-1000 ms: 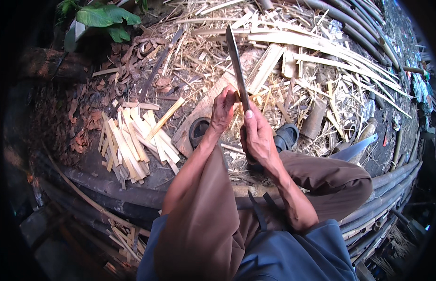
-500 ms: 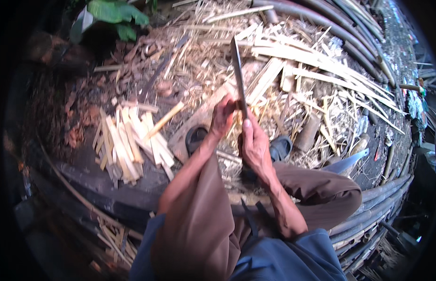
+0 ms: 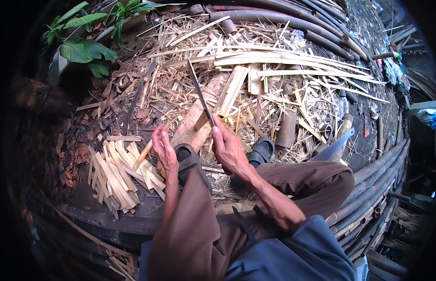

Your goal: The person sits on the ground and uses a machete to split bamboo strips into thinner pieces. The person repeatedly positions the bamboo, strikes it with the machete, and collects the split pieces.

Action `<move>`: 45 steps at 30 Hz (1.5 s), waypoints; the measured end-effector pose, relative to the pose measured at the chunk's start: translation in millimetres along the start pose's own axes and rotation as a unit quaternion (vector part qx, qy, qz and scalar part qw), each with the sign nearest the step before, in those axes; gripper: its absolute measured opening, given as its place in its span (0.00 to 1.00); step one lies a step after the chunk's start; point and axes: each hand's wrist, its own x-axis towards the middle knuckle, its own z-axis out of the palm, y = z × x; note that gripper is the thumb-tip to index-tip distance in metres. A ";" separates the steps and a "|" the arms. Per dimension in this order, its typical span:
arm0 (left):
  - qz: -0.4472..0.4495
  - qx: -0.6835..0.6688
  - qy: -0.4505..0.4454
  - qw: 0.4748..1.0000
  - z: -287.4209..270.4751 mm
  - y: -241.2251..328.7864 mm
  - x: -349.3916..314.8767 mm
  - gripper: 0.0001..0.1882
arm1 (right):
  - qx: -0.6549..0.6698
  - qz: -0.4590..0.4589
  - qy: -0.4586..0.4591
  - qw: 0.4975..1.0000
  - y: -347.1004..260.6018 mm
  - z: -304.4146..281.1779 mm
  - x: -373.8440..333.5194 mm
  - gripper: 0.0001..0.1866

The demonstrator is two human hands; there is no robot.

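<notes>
My right hand (image 3: 230,150) grips a long, narrow knife (image 3: 199,91), its dark blade angled up and to the left above a flat wooden plank (image 3: 195,122). To the left of it, my left hand (image 3: 165,149) is raised over my foot with fingers loosely apart and nothing visible in them. Just left of that hand lies a heap of short pale split-bamboo strips (image 3: 116,175). Beyond the knife, longer pale bamboo strips (image 3: 269,58) lie across the ground.
Shavings and splinters cover the ground around my sandals (image 3: 186,161). A saw blade (image 3: 334,147) lies right of my knee beside a short bamboo section (image 3: 287,127). Bamboo poles (image 3: 274,18) lie at the far side, and more poles (image 3: 368,187) at the right. Leafy plants (image 3: 84,50) grow far left.
My left hand has come away from beside the knife and moved left toward the strip heap. The knife in my right hand has swung to lean left. The view has shifted.
</notes>
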 end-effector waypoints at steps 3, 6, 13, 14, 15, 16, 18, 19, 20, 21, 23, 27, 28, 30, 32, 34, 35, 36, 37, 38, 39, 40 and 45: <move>-0.017 -0.020 0.020 0.999 -7.4 0.0 -8.2 0.14 | 0.083 0.032 -0.041 0.995 -56.5 -24.8 -5.2 0.29; -0.039 -0.009 0.011 0.999 -11.2 8.7 -12.4 0.12 | 0.057 0.046 -0.062 0.995 -50.0 -21.4 -2.9 0.28; 0.032 0.008 -0.065 0.997 3.1 34.8 -7.1 0.17 | 0.025 0.101 -0.098 0.990 -39.7 -20.0 4.1 0.29; 0.077 0.012 -0.062 0.995 7.3 40.1 -5.6 0.19 | 0.054 0.067 -0.061 0.994 -43.9 -22.0 0.6 0.29; 0.122 0.016 -0.059 0.991 11.1 43.2 -4.1 0.20 | 0.019 0.107 -0.094 0.990 -25.5 -14.4 2.1 0.28; 0.167 0.015 -0.058 0.984 18.3 46.1 -6.4 0.22 | -0.018 0.148 -0.123 0.981 5.4 -7.5 1.8 0.28; 0.236 0.059 -0.126 0.962 38.2 65.2 -2.7 0.34 | -0.024 0.090 -0.086 0.992 45.4 5.1 0.3 0.28; 0.284 0.124 -0.167 0.936 50.2 68.5 -0.7 0.36 | 0.020 0.102 -0.074 0.992 56.7 10.0 2.0 0.27; 0.303 0.182 -0.218 0.910 59.3 72.5 4.7 0.35 | 0.014 0.084 -0.080 0.993 52.1 8.0 9.7 0.26; 0.304 0.228 -0.250 0.891 61.1 63.1 -3.7 0.31 | 0.010 0.079 -0.095 0.992 46.7 8.7 3.1 0.25; 0.292 0.225 -0.262 0.892 74.6 57.5 -3.5 0.25 | 0.009 0.074 -0.125 0.989 54.9 2.3 5.3 0.24; 0.276 0.200 -0.305 0.889 96.8 49.4 -18.8 0.14 | -0.011 0.098 -0.171 0.980 113.7 3.2 0.1 0.23; 0.305 0.188 -0.302 0.884 102.0 51.5 -26.5 0.15 | -0.004 0.081 -0.143 0.986 109.1 0.0 -4.8 0.24; 0.335 0.167 -0.267 0.888 98.4 53.5 -33.9 0.17 | 0.019 0.046 -0.102 0.994 96.7 6.2 -7.7 0.25; 0.298 0.142 -0.273 0.904 98.0 50.2 -37.3 0.19 | 0.024 0.039 -0.095 0.994 96.3 8.6 -6.3 0.25; 0.284 0.142 -0.253 0.914 100.8 46.6 -41.0 0.20 | 0.028 0.043 -0.101 0.994 99.0 9.5 -9.4 0.24; 0.278 0.141 -0.245 0.918 103.6 45.2 -42.6 0.21 | 0.027 0.049 -0.106 0.993 100.7 8.6 -10.2 0.24; 0.286 0.135 -0.236 0.919 107.3 44.1 -44.7 0.22 | 0.025 0.051 -0.110 0.992 102.6 6.3 -8.9 0.24; 0.293 0.128 -0.228 0.920 111.6 41.5 -48.1 0.23 | 0.023 0.056 -0.114 0.992 102.3 2.5 -8.5 0.24; 0.300 0.121 -0.221 0.920 114.4 40.3 -50.5 0.24 | 0.022 0.060 -0.117 0.991 102.2 0.7 -8.9 0.24; 0.272 0.095 -0.250 0.924 116.2 34.0 -53.2 0.24 | 0.020 0.064 -0.120 0.990 102.4 -0.3 -8.9 0.24; 0.287 0.106 -0.258 0.916 117.8 31.2 -54.5 0.22 | 0.018 0.067 -0.121 0.990 102.6 -2.3 -8.4 0.24; 0.333 0.137 -0.269 0.893 122.2 24.5 -65.0 0.16 | 0.014 0.083 -0.134 0.987 110.2 -5.6 -13.1 0.23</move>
